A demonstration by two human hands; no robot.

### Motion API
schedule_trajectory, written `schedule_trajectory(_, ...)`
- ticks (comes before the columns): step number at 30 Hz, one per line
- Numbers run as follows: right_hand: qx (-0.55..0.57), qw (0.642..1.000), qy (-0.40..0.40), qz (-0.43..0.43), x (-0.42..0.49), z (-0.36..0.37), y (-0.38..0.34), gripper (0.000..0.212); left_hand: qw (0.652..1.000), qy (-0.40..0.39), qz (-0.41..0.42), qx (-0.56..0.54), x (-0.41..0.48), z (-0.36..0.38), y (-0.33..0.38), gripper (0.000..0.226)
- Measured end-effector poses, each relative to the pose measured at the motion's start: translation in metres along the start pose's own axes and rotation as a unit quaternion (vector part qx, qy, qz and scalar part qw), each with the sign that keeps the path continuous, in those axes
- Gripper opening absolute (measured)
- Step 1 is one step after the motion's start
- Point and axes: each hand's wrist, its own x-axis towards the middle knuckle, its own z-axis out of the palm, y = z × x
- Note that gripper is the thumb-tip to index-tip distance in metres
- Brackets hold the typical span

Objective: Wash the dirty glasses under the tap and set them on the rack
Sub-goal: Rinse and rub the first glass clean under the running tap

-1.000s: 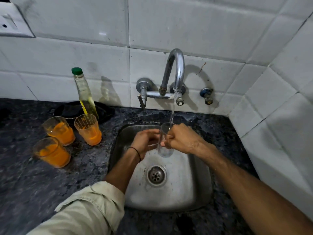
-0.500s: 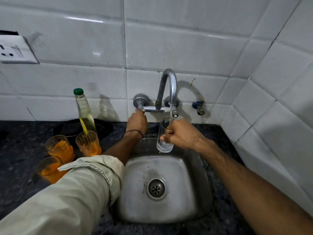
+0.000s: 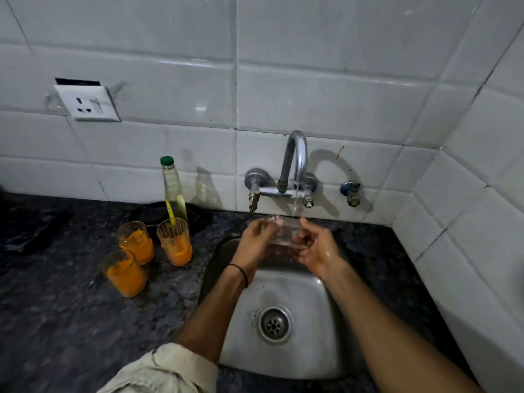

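A clear drinking glass (image 3: pixel 285 231) lies on its side between both hands at the centre of the frame, above the rear edge of the steel sink (image 3: pixel 306 361) and just under the thin stream of water (image 3: pixel 295 200) falling from the curved chrome tap (image 3: pixel 295 160). The left hand (image 3: pixel 256 241) cups the glass from the left with its fingers curled around that end, one fingertip showing pink through the glass near the rim. The right hand (image 3: pixel 317 248) supports it from the right and beneath, palm up and wet, fingers loosely bent around the body of the glass and the thumb raised near its top edge. A black band (image 3: pixel 240 272) circles the left wrist, and a pale rolled sleeve (image 3: pixel 170 370) shows at the bottom of the frame. Left of the sink, on the dark speckled countertop (image 3: pixel 71 307), stand three upright glasses smeared with orange residue: one nearest the sink (image 3: pixel 174 241), one behind and to its left (image 3: pixel 135 241), one lower left (image 3: pixel 124 273). Behind them stands a bottle with a green cap (image 3: pixel 173 191) beside a black cloth (image 3: pixel 195 217). The round drain (image 3: pixel 274 324) sits in the sink floor. A white wall socket (image 3: pixel 86 103) hangs tilted on the white tiles at the upper left.
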Motion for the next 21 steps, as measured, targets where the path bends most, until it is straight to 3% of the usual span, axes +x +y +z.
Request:
schedule_trajectory(5,0.137,0.986,-0.03,0.093,-0.007,-0.008,0.039,0.031,0.988,0.002,0.114,0.101,-0.018,0.005,-0.015,0.05)
schedule_trajectory(8,0.136,0.983,-0.04,0.118,-0.01,-0.007,0.052,0.037,0.977,0.017,0.135,0.162,-0.023,0.007,-0.013,0.051)
schedule_trajectory(10,0.074,0.99,-0.038,0.113,-0.014,-0.01,0.053,0.041,0.967,0.033,0.144,0.207,-0.03,0.01,-0.012,0.05)
schedule_trajectory(13,-0.113,0.991,-0.019,0.075,-0.025,-0.02,0.055,0.041,0.95,0.056,0.156,0.265,-0.041,0.014,-0.008,0.054)
schedule_trajectory(17,-0.356,0.932,-0.028,-0.058,-0.037,-0.039,0.053,0.023,0.928,0.07,0.15,0.335,-0.05,0.015,0.0,0.066)
schedule_trajectory(21,-0.403,0.885,-0.145,-0.18,-0.046,-0.041,0.052,0.048,0.896,0.068,0.159,0.409,-0.059,0.016,0.007,0.06)
